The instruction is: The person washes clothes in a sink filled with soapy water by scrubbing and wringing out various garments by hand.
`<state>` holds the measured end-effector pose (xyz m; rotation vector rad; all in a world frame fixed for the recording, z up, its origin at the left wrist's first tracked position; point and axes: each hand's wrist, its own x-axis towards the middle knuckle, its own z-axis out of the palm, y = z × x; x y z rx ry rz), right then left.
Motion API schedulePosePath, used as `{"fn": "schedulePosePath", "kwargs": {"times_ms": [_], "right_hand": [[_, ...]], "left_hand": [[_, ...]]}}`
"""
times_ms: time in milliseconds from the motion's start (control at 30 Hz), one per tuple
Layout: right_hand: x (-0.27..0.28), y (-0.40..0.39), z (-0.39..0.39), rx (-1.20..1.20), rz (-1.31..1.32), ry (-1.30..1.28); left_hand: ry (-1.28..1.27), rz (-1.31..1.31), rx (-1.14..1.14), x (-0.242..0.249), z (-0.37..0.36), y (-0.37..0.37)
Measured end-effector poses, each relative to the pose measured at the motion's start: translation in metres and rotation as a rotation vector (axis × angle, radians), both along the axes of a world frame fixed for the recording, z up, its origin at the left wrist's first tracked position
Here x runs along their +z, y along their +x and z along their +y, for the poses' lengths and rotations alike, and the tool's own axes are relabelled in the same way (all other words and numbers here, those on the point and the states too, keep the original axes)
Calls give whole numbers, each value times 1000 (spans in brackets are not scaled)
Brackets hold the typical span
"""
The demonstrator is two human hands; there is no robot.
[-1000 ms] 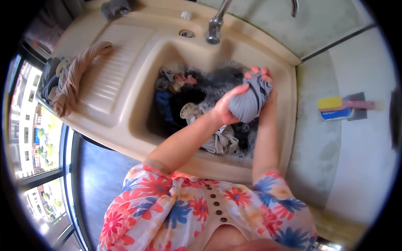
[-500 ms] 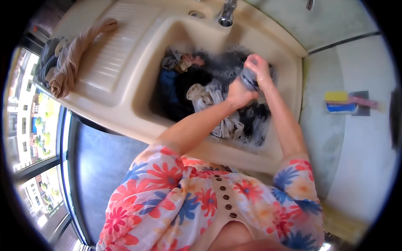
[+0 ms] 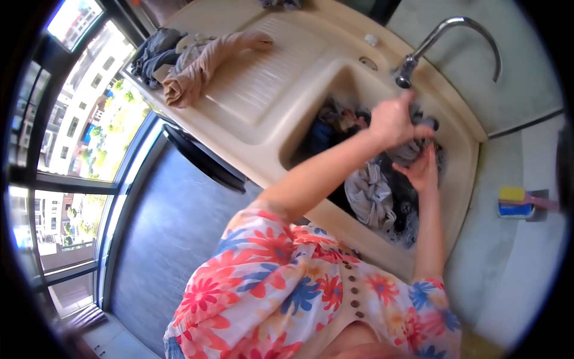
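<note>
A wet grey cloth hangs bunched over the sink between my two hands. Closed around its upper part is my left hand, its thumb stretched toward the right; some of its fingers are hidden behind the cloth. Just below, my right hand has its fingers spread against the cloth's lower side. A pale grey garment lies crumpled in the dark, sudsy water beneath. More dark and coloured clothes sit at the sink's far left.
The beige sink has a ribbed drainboard with twisted garments on its left end. A chrome faucet stands behind the basin. On the right hangs a brush. Windows line the left side.
The view has swung left, bringing the whole faucet in. My hands have parted from their wringing grip; the grey cloth has loosened and opened out, and my right hand's fingers have spread.
</note>
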<state>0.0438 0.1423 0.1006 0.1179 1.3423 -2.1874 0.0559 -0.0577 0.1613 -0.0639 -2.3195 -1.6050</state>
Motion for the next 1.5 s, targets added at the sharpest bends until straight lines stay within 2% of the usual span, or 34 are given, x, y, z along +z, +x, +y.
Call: {"fn": "schedulePosePath", "kwargs": {"times_ms": [67,100,167,233,300,333,367,400,433,467,500,533,567,600,667,700,767,800,867,900,967,1067,1133,1200,1267,1300,1333,1367,1400,1433,1467,1500], "right_hand": [[-11,-1,-8,274,-30,-156],[2,7,-23,322,90,34],[5,9,-23,367,152,167],[7,7,-3,267,142,309],[-8,-11,34,122,151,510],[-14,-24,53,46,147,641],[-24,-40,76,-7,176,762],[-39,-54,107,10,260,949],[-57,-66,131,37,348,1140],[-69,-70,139,33,423,1344],[-86,-73,149,33,490,1549],[-103,-73,160,39,554,1759],[-119,-69,155,72,354,1751],[-162,-64,161,34,558,1881],[-165,-60,141,9,79,1801],[-163,-56,139,13,143,1740],[-145,-50,135,5,272,1606],[-126,-50,133,-15,248,1397],[-73,-51,131,-45,203,990],[-51,-55,130,-73,243,902],[-4,-58,125,-87,337,773],[69,-58,111,-56,462,643],[100,-58,107,-61,517,540],[108,-61,111,-85,544,452],[107,-64,120,-142,523,388],[97,-67,127,-171,550,470],[75,-73,137,-204,575,551],[49,-79,147,-237,599,633],[21,-83,159,-221,516,719],[-13,-86,172,-203,429,802],[-51,-89,181,-231,298,701],[-89,-92,182,-295,291,860]], "left_hand": [[86,190,114,29,-46,2],[194,215,115,47,-74,7],[-23,240,240,90,-133,33],[110,87,249,115,-181,52],[-169,180,214,124,-259,44],[-435,206,274,126,-299,40],[-663,170,365,117,-336,35],[-712,132,314,95,-369,25],[-729,65,340,66,-373,22],[-856,-157,329,39,-406,20],[-1171,-258,395,10,-419,20],[-1072,-433,429,-24,-428,25],[-980,-462,409,-49,-444,20],[-1109,-428,496,-46,-435,13],[-1353,-361,683,-33,-409,10],[-1513,-73,783,-38,-402,4],[-1173,42,554,-13,-333,-14],[-999,92,440,0,-285,-23],[-698,-153,110,7,-195,-33],[-778,34,-53,-1,-155,-39],[-562,-85,-414,-17,-86,-51],[-316,-172,-709,-66,4,-88],[-142,-127,-775,-97,63,-106],[-63,-101,-794,-120,104,-113],[138,-516,-928,-130,118,-108],[319,-615,-930,-129,113,-109],[207,-641,-842,-144,103,-123],[376,-691,-739,-148,91,-129],[543,-740,-627,-151,81,-131],[620,-708,-555,-157,76,-134],[698,-677,-483,-163,72,-136],[778,-644,-410,-172,72,-138]]}}
